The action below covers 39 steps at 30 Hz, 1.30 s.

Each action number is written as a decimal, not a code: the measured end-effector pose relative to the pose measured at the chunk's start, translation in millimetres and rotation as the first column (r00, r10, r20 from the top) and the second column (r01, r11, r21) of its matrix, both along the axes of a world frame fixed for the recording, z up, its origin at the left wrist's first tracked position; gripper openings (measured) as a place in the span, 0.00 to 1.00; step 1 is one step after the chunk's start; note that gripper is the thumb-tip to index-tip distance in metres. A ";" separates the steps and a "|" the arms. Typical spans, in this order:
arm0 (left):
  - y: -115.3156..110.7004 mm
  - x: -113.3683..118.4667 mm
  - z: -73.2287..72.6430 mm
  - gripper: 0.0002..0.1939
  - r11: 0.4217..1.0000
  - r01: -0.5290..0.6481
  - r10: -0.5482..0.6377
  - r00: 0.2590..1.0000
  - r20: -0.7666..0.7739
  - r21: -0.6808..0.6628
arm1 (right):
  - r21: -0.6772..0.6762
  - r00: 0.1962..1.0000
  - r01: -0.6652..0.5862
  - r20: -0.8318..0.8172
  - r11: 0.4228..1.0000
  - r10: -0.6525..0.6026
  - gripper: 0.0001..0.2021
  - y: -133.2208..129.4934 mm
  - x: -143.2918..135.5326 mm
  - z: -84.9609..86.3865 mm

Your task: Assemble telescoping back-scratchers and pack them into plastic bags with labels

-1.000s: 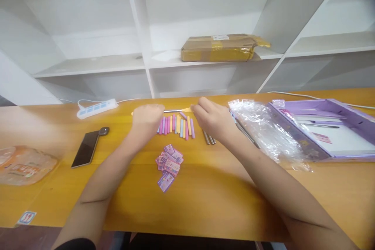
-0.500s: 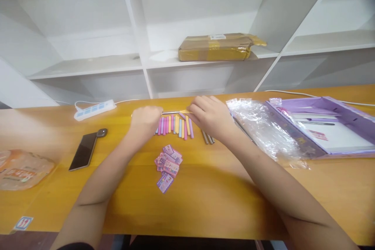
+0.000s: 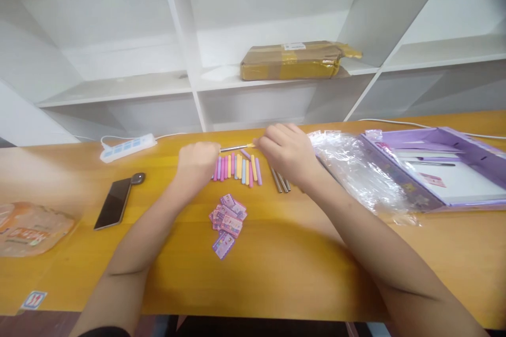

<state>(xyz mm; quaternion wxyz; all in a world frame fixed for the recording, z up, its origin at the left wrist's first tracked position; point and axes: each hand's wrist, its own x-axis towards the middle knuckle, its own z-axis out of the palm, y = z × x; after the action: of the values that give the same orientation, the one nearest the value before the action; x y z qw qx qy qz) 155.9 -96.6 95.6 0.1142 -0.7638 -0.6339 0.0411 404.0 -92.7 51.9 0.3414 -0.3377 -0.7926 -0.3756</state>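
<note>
My left hand [image 3: 198, 162] is closed in a fist round one end of a thin metal tube [image 3: 233, 148]. From its other end shows a short yellow stick [image 3: 251, 145], which my right hand [image 3: 285, 154] pinches with curled fingers. Just below the tube lies a row of pastel sticks [image 3: 237, 168] in pink, purple, yellow and blue, chalk-like in look. Several loose metal tubes [image 3: 281, 183] rest on the table under my right hand. A small pile of printed pink and purple cards [image 3: 228, 220] lies nearer to me.
Crumpled clear plastic [image 3: 356, 168] and an open purple box [image 3: 419, 189] lie at the right. To the left are a power strip [image 3: 128, 147], a phone [image 3: 113, 204], a small dark rounded object [image 3: 138, 178] and an orange packet [image 3: 31, 229]. A taped carton [image 3: 292, 62] stands on the shelf.
My right hand has shifted slightly right and up. The tube now tilts up a little toward the right, and less yellow shows between it and my right fingers.
</note>
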 end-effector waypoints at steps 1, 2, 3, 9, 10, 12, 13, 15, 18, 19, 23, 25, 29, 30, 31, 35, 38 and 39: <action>5.7 -4.6 0.3 0.16 1.000 -0.023 0.023 1.000 -0.001 0.009 | -0.021 0.999 0.036 -0.017 0.999 -0.036 0.15 6.2 9.2 0.8; 13.0 -12.2 1.3 0.17 0.999 -0.048 0.048 0.999 -0.003 0.024 | -0.051 0.996 0.080 -0.043 0.995 -0.083 0.15 13.7 22.6 1.8; 21.5 -23.1 3.1 0.19 0.996 -0.073 0.074 0.997 -0.007 0.043 | -0.095 0.987 0.134 -0.075 0.986 -0.141 0.15 22.1 40.5 2.7; 73.2 -130.3 16.6 0.21 0.945 -0.267 0.277 0.961 -0.028 0.187 | -0.282 0.728 0.496 -0.381 0.821 -0.570 0.22 66.6 182.4 2.4; 78.2 -144.6 16.8 0.21 0.944 -0.262 0.275 0.961 -0.041 0.199 | -0.316 0.703 0.505 -0.389 0.803 -0.596 0.22 70.5 198.4 2.2; 84.2 -162.3 15.5 0.22 0.945 -0.256 0.276 0.958 -0.078 0.202 | -0.404 0.662 0.504 -0.387 0.763 -0.642 0.21 75.6 216.6 3.3; 85.6 -166.1 14.6 0.22 0.946 -0.250 0.273 0.958 -0.090 0.206 | -0.442 0.644 0.499 -0.386 0.745 -0.660 0.20 77.1 219.6 4.7; 86.0 -167.1 13.5 0.22 0.946 -0.243 0.269 0.958 -0.100 0.217 | -0.476 0.611 0.497 -0.402 0.725 -0.682 0.17 77.4 218.3 8.8; 82.5 -163.5 16.0 0.21 0.941 -0.243 0.273 0.957 -0.102 0.234 | -0.438 0.654 0.469 -0.411 0.767 -0.635 0.12 70.1 212.1 15.7; 80.5 -162.5 17.9 0.21 0.940 -0.245 0.274 0.956 -0.100 0.238 | -0.422 0.675 0.461 -0.403 0.780 -0.618 0.10 65.6 211.2 17.7; 70.1 -158.2 26.6 0.19 0.931 -0.252 0.283 0.955 -0.087 0.263 | -0.380 0.707 0.482 -0.364 0.790 -0.606 0.07 46.0 213.2 24.1; 65.1 -154.5 29.8 0.19 0.931 -0.247 0.277 0.957 -0.081 0.269 | -0.366 0.705 0.494 -0.362 0.789 -0.610 0.09 39.2 214.8 26.4; 59.5 -145.7 30.7 0.18 0.929 -0.246 0.273 0.960 -0.066 0.276 | -0.344 0.690 0.485 -0.413 0.804 -0.594 0.12 35.7 215.9 29.9; 59.3 -143.9 30.1 0.18 0.931 -0.239 0.267 0.962 -0.065 0.277 | -0.341 0.674 0.493 -0.431 0.800 -0.600 0.12 36.2 215.7 31.0; 59.5 -142.5 29.3 0.18 0.933 -0.229 0.257 0.964 -0.066 0.276 | -0.344 0.653 0.507 -0.445 0.791 -0.612 0.12 36.8 215.4 32.3; 62.9 -141.7 26.5 0.18 0.938 -0.217 0.240 0.969 -0.056 0.269 | -0.384 0.553 0.594 -0.443 0.707 -0.706 0.13 36.4 214.1 37.8; 65.3 -144.3 26.0 0.18 0.934 -0.229 0.248 0.968 -0.035 0.275 | -0.399 0.528 0.631 -0.407 0.666 -0.745 0.17 31.3 212.8 40.0; 65.6 -145.0 26.1 0.17 0.933 -0.227 0.246 0.969 -0.033 0.277 | -0.407 0.525 0.632 -0.402 0.660 -0.751 0.17 29.3 211.7 40.7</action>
<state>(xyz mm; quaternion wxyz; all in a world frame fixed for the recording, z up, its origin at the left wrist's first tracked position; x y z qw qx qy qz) 10.9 -31.0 121.6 0.2332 -0.6573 -0.7166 -0.0072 615.7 -63.3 92.5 0.3326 -0.7502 -0.4964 -0.2831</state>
